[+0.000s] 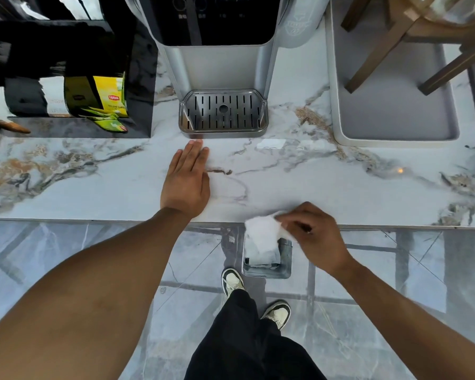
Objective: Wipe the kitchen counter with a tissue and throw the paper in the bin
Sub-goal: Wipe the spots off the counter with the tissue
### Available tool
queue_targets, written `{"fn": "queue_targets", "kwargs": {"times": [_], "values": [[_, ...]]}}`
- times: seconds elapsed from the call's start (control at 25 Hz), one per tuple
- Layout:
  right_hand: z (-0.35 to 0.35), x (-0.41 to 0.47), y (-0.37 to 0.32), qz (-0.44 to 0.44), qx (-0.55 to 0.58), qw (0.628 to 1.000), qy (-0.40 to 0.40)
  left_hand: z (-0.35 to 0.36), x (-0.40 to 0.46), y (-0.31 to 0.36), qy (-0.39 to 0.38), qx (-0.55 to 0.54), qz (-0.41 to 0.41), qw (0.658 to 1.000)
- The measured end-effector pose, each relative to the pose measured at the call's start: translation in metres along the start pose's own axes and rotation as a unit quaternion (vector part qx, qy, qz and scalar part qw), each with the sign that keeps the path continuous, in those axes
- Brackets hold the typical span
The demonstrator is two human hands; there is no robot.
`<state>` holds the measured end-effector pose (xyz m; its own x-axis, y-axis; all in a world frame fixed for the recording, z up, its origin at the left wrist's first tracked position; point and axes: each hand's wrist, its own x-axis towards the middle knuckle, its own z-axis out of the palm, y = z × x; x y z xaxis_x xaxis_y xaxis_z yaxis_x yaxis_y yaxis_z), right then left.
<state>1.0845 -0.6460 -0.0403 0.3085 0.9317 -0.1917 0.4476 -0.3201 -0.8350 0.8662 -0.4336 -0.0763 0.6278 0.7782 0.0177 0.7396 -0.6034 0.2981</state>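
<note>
The marble kitchen counter [285,185] runs across the middle of the head view. My left hand [186,181] lies flat on it, fingers together, pointing at the water dispenser, and holds nothing. My right hand [314,234] pinches a crumpled white tissue [262,231] at the counter's front edge. The tissue hangs past the edge, right above a small grey bin [285,271] on the floor. Some white paper lies inside the bin.
A silver water dispenser [222,64] with a drip tray [223,112] stands at the back centre. A black shelf holds a yellow Lipton tea box [111,96] at the left. A grey tray [390,111] with wooden legs sits at the right. My shoes [232,281] are beside the bin.
</note>
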Motion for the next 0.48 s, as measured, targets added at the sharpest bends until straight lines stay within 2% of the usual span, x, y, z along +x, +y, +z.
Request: {"fn": "queue_targets", "kwargs": {"times": [0.12,0.24,0.32,0.48], "values": [[-0.031,0.008,0.007,0.114,0.049,0.969,0.212,-0.001,0.001,0.001,-0.001,-0.001,-0.004,1.000],[-0.062,0.027,0.030,0.217,-0.004,0.900,0.377,-0.001,0.000,0.001,0.001,-0.001,-0.005,1.000],[-0.072,0.041,0.047,0.265,-0.034,0.872,0.411,-0.001,0.000,0.002,0.000,0.001,-0.004,1.000],[-0.062,0.080,0.043,0.266,-0.074,0.870,0.409,-0.001,0.000,0.001,0.000,0.004,-0.004,1.000]]}}
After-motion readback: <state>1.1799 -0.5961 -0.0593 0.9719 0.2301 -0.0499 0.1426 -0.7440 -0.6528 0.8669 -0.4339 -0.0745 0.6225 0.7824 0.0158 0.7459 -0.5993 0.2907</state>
